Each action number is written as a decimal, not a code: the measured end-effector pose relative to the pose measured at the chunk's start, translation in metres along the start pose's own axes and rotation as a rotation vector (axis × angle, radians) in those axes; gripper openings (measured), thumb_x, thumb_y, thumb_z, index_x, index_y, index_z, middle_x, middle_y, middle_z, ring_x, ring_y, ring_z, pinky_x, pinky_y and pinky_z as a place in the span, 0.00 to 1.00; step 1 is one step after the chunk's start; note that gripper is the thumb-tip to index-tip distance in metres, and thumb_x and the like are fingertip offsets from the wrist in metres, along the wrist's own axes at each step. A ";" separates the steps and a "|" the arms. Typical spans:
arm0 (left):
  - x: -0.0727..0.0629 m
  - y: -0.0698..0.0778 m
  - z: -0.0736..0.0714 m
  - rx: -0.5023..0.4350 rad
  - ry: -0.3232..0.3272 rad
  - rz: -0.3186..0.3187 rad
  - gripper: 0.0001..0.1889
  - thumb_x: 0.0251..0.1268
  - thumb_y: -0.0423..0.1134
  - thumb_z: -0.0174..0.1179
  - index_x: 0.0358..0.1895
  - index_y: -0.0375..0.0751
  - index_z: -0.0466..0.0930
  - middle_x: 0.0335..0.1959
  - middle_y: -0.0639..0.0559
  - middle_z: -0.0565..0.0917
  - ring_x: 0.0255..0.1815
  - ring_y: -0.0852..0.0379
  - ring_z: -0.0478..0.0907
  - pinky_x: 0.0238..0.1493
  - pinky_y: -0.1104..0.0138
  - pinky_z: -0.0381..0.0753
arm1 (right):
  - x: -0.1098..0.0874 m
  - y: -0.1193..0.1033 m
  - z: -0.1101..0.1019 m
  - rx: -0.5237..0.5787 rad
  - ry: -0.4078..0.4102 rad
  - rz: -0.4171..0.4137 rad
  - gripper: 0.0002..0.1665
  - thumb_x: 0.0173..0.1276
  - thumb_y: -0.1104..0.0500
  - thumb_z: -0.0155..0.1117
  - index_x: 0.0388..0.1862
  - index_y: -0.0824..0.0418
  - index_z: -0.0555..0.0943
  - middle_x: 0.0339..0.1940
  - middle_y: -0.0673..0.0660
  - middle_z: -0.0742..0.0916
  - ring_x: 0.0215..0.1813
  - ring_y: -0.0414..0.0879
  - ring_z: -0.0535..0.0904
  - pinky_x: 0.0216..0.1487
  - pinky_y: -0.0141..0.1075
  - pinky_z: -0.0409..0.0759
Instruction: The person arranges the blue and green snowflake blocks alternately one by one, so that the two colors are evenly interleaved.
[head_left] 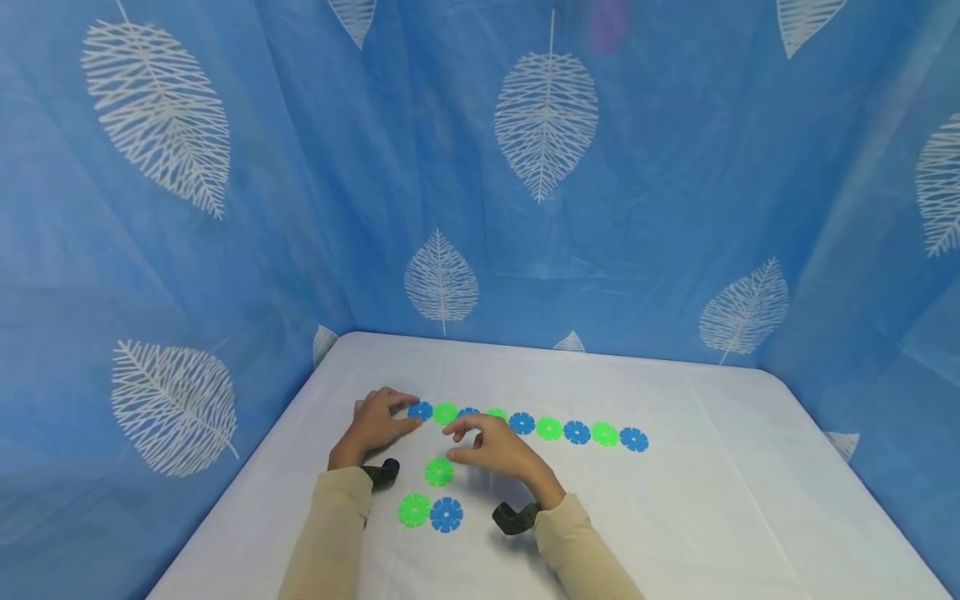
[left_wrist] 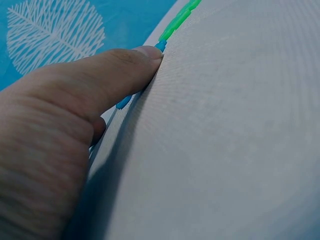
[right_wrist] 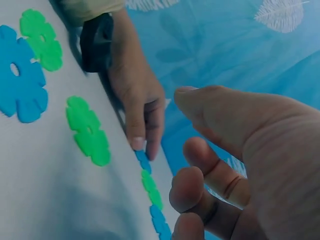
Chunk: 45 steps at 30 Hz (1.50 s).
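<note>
At the left end of a row of notched plastic discs, my left hand point(head_left: 381, 421) pinches a blue disc point(head_left: 421, 411) by its edges, thumb on the near side. The disc lies flat on the white cloth beside a green disc point(head_left: 445, 413). My right hand point(head_left: 491, 446) hovers over the cloth on the near side of the row, partly covering discs behind it in the head view. Its fingers are loosely bent with a gap to the thumb, and it holds nothing. Just left of its thumb lies a loose green disc point(head_left: 439, 472).
The row runs on to the right, blue and green alternating, up to a blue disc point(head_left: 633, 440). Nearer me, another green disc point(head_left: 414, 510) lies beside a blue one point(head_left: 447, 515). Blue leaf-patterned curtains point(head_left: 637, 250) stand behind and beside the table point(head_left: 720, 508).
</note>
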<state>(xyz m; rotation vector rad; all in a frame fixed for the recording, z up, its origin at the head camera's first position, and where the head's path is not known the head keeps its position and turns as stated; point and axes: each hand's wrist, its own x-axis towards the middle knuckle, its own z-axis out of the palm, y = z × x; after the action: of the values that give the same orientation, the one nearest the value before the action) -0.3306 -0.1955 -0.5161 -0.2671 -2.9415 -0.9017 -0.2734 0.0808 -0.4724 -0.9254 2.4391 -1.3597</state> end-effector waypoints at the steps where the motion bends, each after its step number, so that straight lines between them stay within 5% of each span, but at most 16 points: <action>1: 0.000 0.000 0.001 -0.001 -0.001 0.000 0.23 0.58 0.57 0.70 0.58 0.60 0.84 0.49 0.55 0.81 0.55 0.51 0.73 0.59 0.52 0.59 | 0.000 0.001 0.002 0.002 -0.003 0.001 0.23 0.68 0.49 0.70 0.57 0.58 0.83 0.45 0.55 0.86 0.25 0.37 0.73 0.30 0.32 0.75; 12: -0.001 0.000 -0.002 -0.015 0.011 0.015 0.23 0.58 0.57 0.70 0.57 0.59 0.84 0.50 0.53 0.82 0.57 0.50 0.73 0.59 0.51 0.59 | 0.001 0.004 0.016 -0.119 -0.055 0.006 0.25 0.63 0.49 0.73 0.59 0.53 0.83 0.45 0.52 0.86 0.27 0.34 0.73 0.34 0.30 0.76; 26: 0.001 0.000 -0.001 -0.013 0.008 0.019 0.23 0.57 0.56 0.70 0.58 0.60 0.84 0.51 0.54 0.81 0.57 0.50 0.73 0.59 0.51 0.59 | 0.002 0.007 0.028 -0.310 -0.014 0.047 0.26 0.58 0.43 0.77 0.55 0.45 0.85 0.39 0.42 0.84 0.38 0.32 0.75 0.41 0.30 0.75; 45: 0.000 -0.001 0.000 -0.006 0.010 0.016 0.23 0.57 0.57 0.70 0.57 0.60 0.84 0.50 0.54 0.81 0.57 0.51 0.73 0.59 0.51 0.59 | 0.003 0.010 0.033 -0.383 -0.001 0.058 0.25 0.54 0.40 0.78 0.51 0.44 0.86 0.36 0.39 0.82 0.38 0.31 0.74 0.42 0.30 0.74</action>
<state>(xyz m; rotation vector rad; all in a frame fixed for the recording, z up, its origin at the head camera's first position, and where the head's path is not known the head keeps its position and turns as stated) -0.3309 -0.1959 -0.5168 -0.2843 -2.9234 -0.9080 -0.2650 0.0597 -0.4993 -0.9206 2.7560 -0.8851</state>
